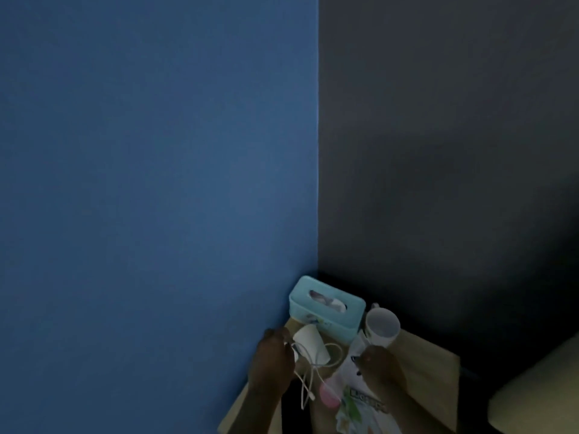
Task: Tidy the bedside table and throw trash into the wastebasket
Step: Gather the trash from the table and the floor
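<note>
Two hands are at work over the small wooden worktop in the corner where the blue wall meets the dark one. Left hand has its fingers curled round a loose white cable, which trails in loops toward the near edge. Right hand rests on a printed plastic wrapper; the light is too poor to tell whether it grips the wrapper or only presses on it.

Items on the worktop: a teal tissue box against the blue wall, a white mug upright just beside it, a white paper cup lying on its side in front of the box, and a pink object near the cable's end, kind not determinable.

Assessment: the task looks to be at an early stage. The cup is tipped, the cable is uncoiled, and the wrapper, probably trash, remains on the worktop. No wastebasket is in view.
</note>
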`<state>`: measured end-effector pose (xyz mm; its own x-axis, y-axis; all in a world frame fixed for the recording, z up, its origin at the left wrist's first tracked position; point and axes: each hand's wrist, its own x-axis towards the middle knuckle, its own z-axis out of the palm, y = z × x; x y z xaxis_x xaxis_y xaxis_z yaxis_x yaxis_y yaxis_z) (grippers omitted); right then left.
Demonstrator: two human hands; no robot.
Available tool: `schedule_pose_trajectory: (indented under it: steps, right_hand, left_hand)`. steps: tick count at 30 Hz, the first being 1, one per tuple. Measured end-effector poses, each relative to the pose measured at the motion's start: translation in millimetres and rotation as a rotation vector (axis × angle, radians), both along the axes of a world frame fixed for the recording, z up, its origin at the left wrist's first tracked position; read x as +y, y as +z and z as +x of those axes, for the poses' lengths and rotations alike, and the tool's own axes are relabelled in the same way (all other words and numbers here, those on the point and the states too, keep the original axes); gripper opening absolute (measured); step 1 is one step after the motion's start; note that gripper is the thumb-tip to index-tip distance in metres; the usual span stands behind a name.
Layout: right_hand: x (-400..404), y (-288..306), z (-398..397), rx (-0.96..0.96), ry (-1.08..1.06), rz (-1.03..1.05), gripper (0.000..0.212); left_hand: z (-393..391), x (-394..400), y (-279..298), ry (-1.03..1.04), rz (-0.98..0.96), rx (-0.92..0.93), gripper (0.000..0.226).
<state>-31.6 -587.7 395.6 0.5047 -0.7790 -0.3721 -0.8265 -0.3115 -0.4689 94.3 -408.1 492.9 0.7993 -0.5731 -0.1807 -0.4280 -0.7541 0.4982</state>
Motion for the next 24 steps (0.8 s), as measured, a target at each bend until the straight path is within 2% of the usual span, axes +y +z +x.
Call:
schedule_pose_trajectory:
  steps: [2,5,11,16,24]
  right_hand:
    - [-1.0,-12.0,-1.1,-0.031,-0.001,-0.059,0.029]
    - [-2.0,-32.7,-12.2,-0.057,0.11,-0.215,0.031]
    - [20.6,-18.6,-61.9,-0.192,0.227,-0.249,0.028]
    - [31.2,0.7,-103.4,-0.218,0.229,-0.251,0.029]
    - [24.8,7.4,-134.6,-0.232,0.185,-0.218,0.029]
  left_hand:
    - [-12.2,7.9,-13.6,0.036,-0.041,-0.056,0.03]
    - [-47.5,24.6,-33.2,0.097,-0.087,-0.114,0.033]
    - [-141.3,60.7,-58.7,0.255,-0.095,-0.179,0.041]
    - [-188.0,75.1,-45.8,0.278,-0.092,-0.179,0.041]
    - [-205.2,69.8,-22.3,0.285,-0.054,-0.241,0.037]
